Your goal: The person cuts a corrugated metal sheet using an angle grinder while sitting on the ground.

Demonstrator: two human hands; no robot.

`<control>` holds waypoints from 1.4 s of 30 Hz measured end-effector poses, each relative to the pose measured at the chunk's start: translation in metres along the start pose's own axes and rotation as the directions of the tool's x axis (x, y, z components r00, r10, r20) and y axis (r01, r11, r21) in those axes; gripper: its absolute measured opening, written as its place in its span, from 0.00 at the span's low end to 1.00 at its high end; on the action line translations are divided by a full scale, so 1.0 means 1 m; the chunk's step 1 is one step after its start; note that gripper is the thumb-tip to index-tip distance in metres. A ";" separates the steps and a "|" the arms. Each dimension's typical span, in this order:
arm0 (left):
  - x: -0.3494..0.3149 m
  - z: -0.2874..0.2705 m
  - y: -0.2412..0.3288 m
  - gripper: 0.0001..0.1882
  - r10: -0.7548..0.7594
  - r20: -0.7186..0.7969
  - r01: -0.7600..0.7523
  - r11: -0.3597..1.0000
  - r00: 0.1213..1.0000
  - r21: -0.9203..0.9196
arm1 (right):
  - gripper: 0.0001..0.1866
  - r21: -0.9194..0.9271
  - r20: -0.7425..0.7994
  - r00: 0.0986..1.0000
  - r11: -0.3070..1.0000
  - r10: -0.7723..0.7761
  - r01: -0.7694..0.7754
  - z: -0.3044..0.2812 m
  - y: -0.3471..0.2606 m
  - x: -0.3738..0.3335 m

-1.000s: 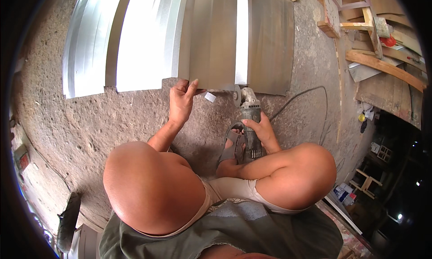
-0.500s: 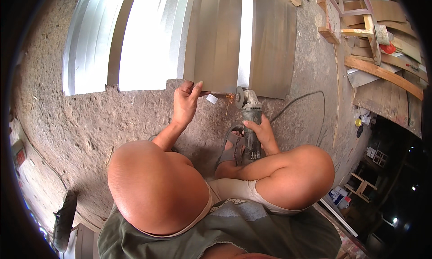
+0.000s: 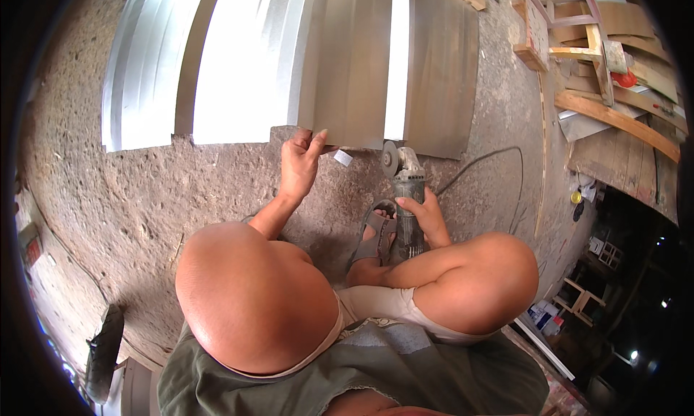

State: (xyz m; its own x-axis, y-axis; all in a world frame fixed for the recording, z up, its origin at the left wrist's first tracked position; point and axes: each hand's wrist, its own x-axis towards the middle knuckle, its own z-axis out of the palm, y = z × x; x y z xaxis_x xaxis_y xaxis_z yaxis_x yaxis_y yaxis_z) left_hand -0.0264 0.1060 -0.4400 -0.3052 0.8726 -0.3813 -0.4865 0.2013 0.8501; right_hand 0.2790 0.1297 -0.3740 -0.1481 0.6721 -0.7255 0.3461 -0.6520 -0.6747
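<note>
Your left hand (image 3: pixel 300 163) pinches the near edge of the ribbed metal sheet (image 3: pixel 347 62) just beyond its fingers, your right hand (image 3: pixel 425 215) wraps the angle grinder (image 3: pixel 406 199), its disc touching that edge, so the cut seems barely begun.

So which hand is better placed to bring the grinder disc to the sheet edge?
Right. The right hand grips the grinder, its disc beside the sheet edge. The left hand is holding that edge.
</note>
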 end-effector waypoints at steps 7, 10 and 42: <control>0.004 -0.004 -0.012 0.17 0.024 -0.006 -0.024 1.000 1.000 -0.020 | 0.23 0.062 -0.048 0.997 0.996 0.061 -0.058 -0.026 -0.005 -0.014; 0.008 -0.006 -0.015 0.18 0.027 -0.029 -0.026 1.000 0.999 0.011 | 0.22 0.134 -0.014 0.997 0.988 0.076 -0.073 -0.040 0.001 -0.016; 0.002 0.000 -0.001 0.16 0.018 -0.010 -0.017 0.997 1.000 0.069 | 0.19 0.367 0.164 0.976 0.909 0.144 -0.196 -0.057 0.043 0.034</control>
State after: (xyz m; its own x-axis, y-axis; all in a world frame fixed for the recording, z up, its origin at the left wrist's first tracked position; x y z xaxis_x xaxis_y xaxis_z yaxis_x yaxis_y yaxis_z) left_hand -0.0264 0.1076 -0.4411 -0.3221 0.8715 -0.3699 -0.4238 0.2167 0.8794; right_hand 0.3421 0.1446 -0.4202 -0.2465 0.5042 -0.8277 0.0035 -0.8535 -0.5210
